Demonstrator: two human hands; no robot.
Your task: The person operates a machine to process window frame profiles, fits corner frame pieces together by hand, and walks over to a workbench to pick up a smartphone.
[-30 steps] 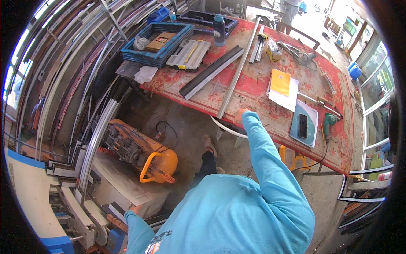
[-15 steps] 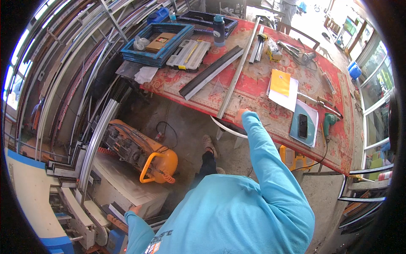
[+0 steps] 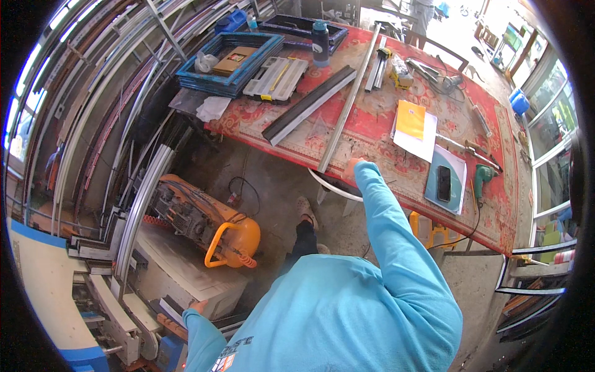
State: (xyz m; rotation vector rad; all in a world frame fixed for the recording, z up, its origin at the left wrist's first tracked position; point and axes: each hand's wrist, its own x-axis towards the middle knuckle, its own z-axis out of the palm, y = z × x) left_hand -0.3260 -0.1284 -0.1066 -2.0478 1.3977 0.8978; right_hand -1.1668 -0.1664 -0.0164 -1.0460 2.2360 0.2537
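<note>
My right hand (image 3: 353, 166) rests at the near edge of the table with the red patterned cover (image 3: 279, 162). Just left of it lies the near end of a long thin metal bar (image 3: 348, 111), which runs away across the cover; hand and bar look apart. A white curved strip (image 3: 338, 192) shows below that edge. Low on the left, my left hand (image 3: 198, 306) is beside a short dark-and-silver profile piece (image 3: 172, 310) and the light machine box (image 3: 211, 286). Both hands' fingers are small and partly hidden by sleeves, so their grip does not show.
A dark moulding length (image 3: 310, 106), organizer case (image 3: 276, 79), bottle (image 3: 320, 46), blue frames (image 3: 273, 44), phone (image 3: 444, 184) and green power tool (image 3: 483, 178) lie on the table. An orange compressor (image 3: 207, 217) stands on the floor. Long profiles (image 3: 93, 111) fill the left rack.
</note>
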